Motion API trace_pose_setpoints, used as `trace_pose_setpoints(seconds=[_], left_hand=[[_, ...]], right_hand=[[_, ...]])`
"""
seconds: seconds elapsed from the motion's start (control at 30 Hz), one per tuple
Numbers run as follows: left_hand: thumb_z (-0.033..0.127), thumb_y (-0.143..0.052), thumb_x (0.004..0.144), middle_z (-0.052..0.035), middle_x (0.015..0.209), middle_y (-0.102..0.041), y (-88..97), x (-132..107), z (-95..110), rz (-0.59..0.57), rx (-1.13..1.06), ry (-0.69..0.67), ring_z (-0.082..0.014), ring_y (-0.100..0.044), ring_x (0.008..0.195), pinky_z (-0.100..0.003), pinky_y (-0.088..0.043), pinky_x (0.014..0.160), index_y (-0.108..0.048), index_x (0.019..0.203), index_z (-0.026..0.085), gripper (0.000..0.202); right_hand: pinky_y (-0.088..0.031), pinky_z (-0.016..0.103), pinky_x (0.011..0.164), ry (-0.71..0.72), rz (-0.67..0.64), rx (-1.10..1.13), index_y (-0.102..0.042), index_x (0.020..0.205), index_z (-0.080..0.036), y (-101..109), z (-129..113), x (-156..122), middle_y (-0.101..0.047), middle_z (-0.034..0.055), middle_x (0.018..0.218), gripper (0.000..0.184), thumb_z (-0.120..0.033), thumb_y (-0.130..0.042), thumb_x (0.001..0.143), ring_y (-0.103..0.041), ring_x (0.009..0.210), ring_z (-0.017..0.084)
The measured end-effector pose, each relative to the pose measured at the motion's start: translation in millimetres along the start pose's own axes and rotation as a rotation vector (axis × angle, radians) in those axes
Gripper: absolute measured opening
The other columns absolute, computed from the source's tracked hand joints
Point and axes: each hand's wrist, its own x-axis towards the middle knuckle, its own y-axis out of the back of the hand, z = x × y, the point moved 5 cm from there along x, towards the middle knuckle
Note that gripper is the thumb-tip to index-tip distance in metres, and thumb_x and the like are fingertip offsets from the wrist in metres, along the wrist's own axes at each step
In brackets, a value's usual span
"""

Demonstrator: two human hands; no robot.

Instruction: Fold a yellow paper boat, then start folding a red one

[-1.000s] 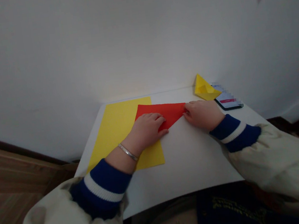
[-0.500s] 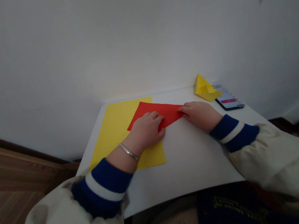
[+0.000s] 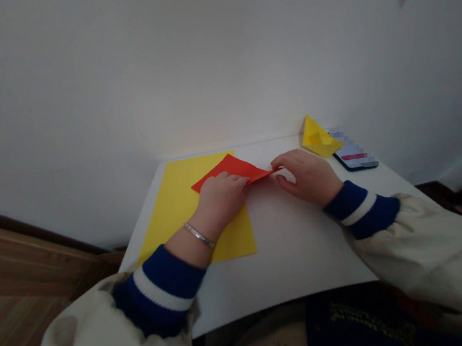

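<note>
A folded sheet of red paper (image 3: 234, 166) lies partly over a flat yellow sheet (image 3: 168, 209), its point turned to the back. My left hand (image 3: 223, 196), with a bracelet at the wrist, grips the near edge of the red paper, fingers curled over it; the thumb is hidden. At the narrow right tip of the red paper is my right hand (image 3: 305, 174). Its fingertips touch or nearly touch that tip, while the thumb stands apart below with a gap between.
On the white table (image 3: 300, 243), a folded yellow paper shape (image 3: 318, 137) stands at the back right against a phone (image 3: 353, 151). A pale wall (image 3: 218, 72) rises behind the table. Wooden furniture (image 3: 21, 291) is at the left.
The red paper has turned, so its far corner now points more to the back. My right thumb has come away from the paper's right end; my left hand stays on the near edge.
</note>
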Motion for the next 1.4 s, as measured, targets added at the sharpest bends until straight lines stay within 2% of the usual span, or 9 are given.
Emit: trace_pose_setpoints(seconds=[0.2,0.3,0.4,0.6,0.87,1.0,1.1,1.27,1.4], left_hand=[[0.036,-0.039,0.096,-0.0068,0.099,-0.071,3.9,-4.6,-19.7,0.237,-0.516,0.246,-0.0229,-0.064,0.088,-0.034,-0.049,0.077,-0.066,0.107,0.018,0.035],[0.042,-0.04,0.095,-0.0085,0.102,-0.07,-0.7,-3.6,-25.0,0.408,-0.957,0.307,-0.0222,-0.063,0.094,-0.034,-0.049,0.084,-0.065,0.1,0.014,0.038],[0.049,-0.042,0.094,-0.0087,0.123,-0.063,-6.4,1.5,-21.6,0.518,-1.525,0.273,-0.0225,-0.059,0.11,-0.036,-0.047,0.094,-0.058,0.116,0.018,0.041],[0.043,-0.063,0.084,-0.0094,0.129,-0.059,-13.9,6.2,-8.1,0.321,-1.974,0.276,-0.0245,-0.058,0.114,-0.039,-0.047,0.097,-0.055,0.119,0.02,0.043],[0.027,-0.067,0.075,-0.0101,0.116,-0.064,-17.5,0.0,-27.7,0.52,-1.696,0.36,-0.0241,-0.061,0.107,-0.037,-0.05,0.092,-0.054,0.115,0.017,0.043],[0.02,-0.053,0.08,-0.0115,0.121,-0.057,-29.2,-7.0,-50.0,0.541,-1.329,0.597,-0.0206,-0.063,0.099,-0.037,-0.054,0.083,-0.018,0.145,0.024,0.073],[0.021,-0.051,0.081,-0.014,0.136,-0.041,-27.3,-11.0,-59.2,0.511,-0.937,0.644,-0.0228,-0.055,0.114,-0.04,-0.052,0.09,-0.01,0.148,0.028,0.079],[0.024,-0.06,0.078,-0.0129,0.137,-0.039,-15.1,-6.7,-43.4,0.352,-0.323,0.411,-0.0324,-0.035,0.13,-0.052,-0.03,0.109,-0.056,0.124,0.022,0.046],[0.027,-0.059,0.08,-0.013,0.135,-0.047,-20.6,-4.3,-21.5,0.112,-0.156,0.12,-0.0312,-0.042,0.125,-0.049,-0.031,0.108,-0.061,0.12,0.022,0.041]], right_hand=[[-0.054,0.043,0.079,-0.406,0.137,0.521,-0.029,0.143,-0.018,-23.9,41.5,-11.4,-0.051,0.0178,0.133,0.08,-0.032,-0.066,0.073,-0.056,0.111,0.027],[-0.052,0.046,0.085,-0.499,0.047,0.668,-0.037,0.139,-0.021,-38.6,47.2,-14.9,-0.051,0.0166,0.133,0.076,-0.036,-0.068,0.071,-0.054,0.115,0.027],[-0.046,0.048,0.094,-0.503,-0.067,0.777,-0.048,0.13,-0.022,-44.2,41.2,-14.3,-0.052,0.0132,0.133,0.062,-0.035,-0.068,0.073,-0.05,0.121,0.026],[-0.047,0.042,0.096,-0.432,-0.268,1.222,-0.055,0.122,-0.022,-45.6,20.0,-10.7,-0.06,0.0078,0.128,0.047,-0.032,-0.065,0.077,-0.058,0.114,0.022],[-0.053,0.032,0.063,-0.581,-0.46,0.915,-0.063,0.11,-0.017,-44.2,24.9,-17.9,-0.072,0.0058,0.087,0.033,-0.029,-0.062,0.08,-0.065,0.069,0.018],[-0.054,0.032,0.073,-0.462,-0.463,0.717,-0.065,0.104,-0.019,-37.6,25.8,-13.1,-0.073,0.0061,0.1,0.028,-0.023,-0.066,0.076,-0.068,0.085,0.022],[-0.053,0.03,0.055,-0.528,-0.522,0.635,-0.061,0.11,-0.017,-37.2,26.0,-14.6,-0.074,0.0052,0.08,0.034,-0.022,-0.064,0.076,-0.068,0.062,0.019],[-0.048,0.026,0.049,-0.545,-0.515,0.534,-0.057,0.118,-0.015,-31.7,23.5,-13.4,-0.072,0.0025,0.067,0.044,-0.02,-0.065,0.075,-0.066,0.057,0.018],[-0.049,0.028,0.054,-0.547,-0.434,0.507,-0.046,0.133,-0.013,-29.3,26.9,-12.7,-0.072,0.0027,0.071,0.061,-0.02,-0.066,0.076,-0.066,0.06,0.018]])
